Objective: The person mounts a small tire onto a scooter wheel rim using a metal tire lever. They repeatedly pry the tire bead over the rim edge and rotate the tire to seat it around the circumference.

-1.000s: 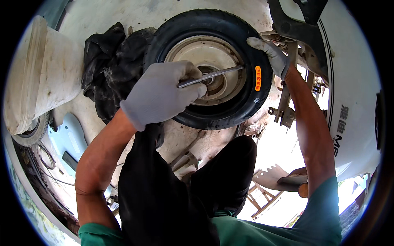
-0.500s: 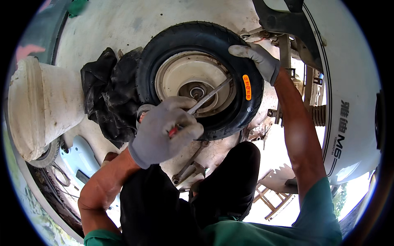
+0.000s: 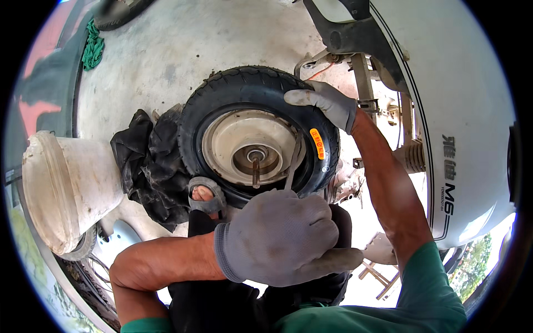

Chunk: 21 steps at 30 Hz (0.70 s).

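A black tyre (image 3: 250, 91) sits around a cream wheel rim (image 3: 227, 136), with a hub and axle at its centre. My left hand (image 3: 283, 238), in a grey glove, is closed around a metal tyre lever (image 3: 292, 164). Most of its grip is hidden by the fist. The lever's far end reaches the gap between the rim and the tyre, on the right side. My right hand (image 3: 330, 105), gloved too, grips the tyre's upper right edge, thumb across the sidewall. An orange label (image 3: 317, 144) marks the sidewall below it.
Left of the wheel lie crumpled black bags (image 3: 150, 166) and a dirty white bucket (image 3: 83, 186) on its side. My sandalled foot (image 3: 206, 195) is close to the tyre's lower left. A white vehicle body (image 3: 461, 111) with its exposed frame stands along the right.
My left hand has drawn down and right toward me, turning the tyre lever more upright against the rim. My right hand keeps its hold on the tyre. The whole view has shifted.
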Each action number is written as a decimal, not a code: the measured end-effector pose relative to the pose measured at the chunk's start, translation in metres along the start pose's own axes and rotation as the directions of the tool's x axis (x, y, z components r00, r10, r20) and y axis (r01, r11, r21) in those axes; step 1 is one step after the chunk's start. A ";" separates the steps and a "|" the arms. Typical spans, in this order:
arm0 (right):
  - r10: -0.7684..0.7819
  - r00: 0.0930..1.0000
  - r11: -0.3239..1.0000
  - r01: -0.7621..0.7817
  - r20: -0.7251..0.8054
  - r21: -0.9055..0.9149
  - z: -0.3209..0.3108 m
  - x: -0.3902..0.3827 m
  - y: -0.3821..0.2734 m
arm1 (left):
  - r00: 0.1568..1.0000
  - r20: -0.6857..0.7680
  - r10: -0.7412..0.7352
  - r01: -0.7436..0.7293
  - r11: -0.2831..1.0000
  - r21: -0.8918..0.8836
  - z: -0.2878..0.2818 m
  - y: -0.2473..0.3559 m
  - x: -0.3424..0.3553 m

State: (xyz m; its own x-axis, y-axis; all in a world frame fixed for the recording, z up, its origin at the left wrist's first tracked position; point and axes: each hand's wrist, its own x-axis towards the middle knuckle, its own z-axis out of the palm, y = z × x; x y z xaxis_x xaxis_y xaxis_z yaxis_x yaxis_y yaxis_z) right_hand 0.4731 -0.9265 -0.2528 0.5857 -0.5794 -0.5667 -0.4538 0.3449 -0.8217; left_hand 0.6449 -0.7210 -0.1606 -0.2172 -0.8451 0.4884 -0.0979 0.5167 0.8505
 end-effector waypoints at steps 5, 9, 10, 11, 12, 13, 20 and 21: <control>-0.009 1.000 0.999 0.009 -0.001 -0.032 -0.005 0.003 0.003 | 0.998 -0.046 -0.040 0.041 0.999 0.012 0.006 0.008 0.024; 0.012 0.999 0.997 -0.016 -0.047 -0.080 -0.003 0.006 0.003 | 0.992 0.069 -0.101 0.094 0.990 0.109 0.003 0.015 0.046; 0.008 0.999 1.000 -0.009 -0.054 -0.022 -0.003 0.004 0.003 | 0.988 0.100 -0.121 0.106 0.983 0.150 0.004 0.017 0.051; 0.032 0.998 0.999 -0.032 -0.051 0.005 -0.002 0.005 0.001 | 0.988 0.081 -0.129 0.118 0.985 0.128 0.006 0.018 0.058; 0.062 0.997 0.998 -0.061 -0.055 0.024 -0.001 0.005 0.000 | 0.993 0.050 -0.106 0.099 0.987 0.127 0.007 0.018 0.063; 0.096 0.994 0.995 -0.094 -0.059 0.045 -0.001 0.004 -0.001 | 0.996 0.036 -0.081 0.075 0.989 0.128 0.009 0.018 0.069; -0.041 0.997 0.986 0.051 -0.067 0.157 0.000 0.003 -0.002 | 0.982 0.020 -0.189 0.187 0.978 0.097 0.020 0.019 0.097; -0.068 0.995 0.987 0.077 -0.068 0.143 -0.001 0.003 0.000 | 0.981 0.025 -0.192 0.190 0.980 0.066 0.020 0.017 0.102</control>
State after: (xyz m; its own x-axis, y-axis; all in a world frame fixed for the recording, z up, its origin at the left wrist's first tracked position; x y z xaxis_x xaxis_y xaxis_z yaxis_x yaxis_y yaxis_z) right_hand 0.4747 -0.9291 -0.2543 0.5683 -0.6504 -0.5041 -0.3067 0.4011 -0.8632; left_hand 0.6018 -0.7960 -0.1005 -0.2187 -0.9250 0.3109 -0.2014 0.3545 0.9131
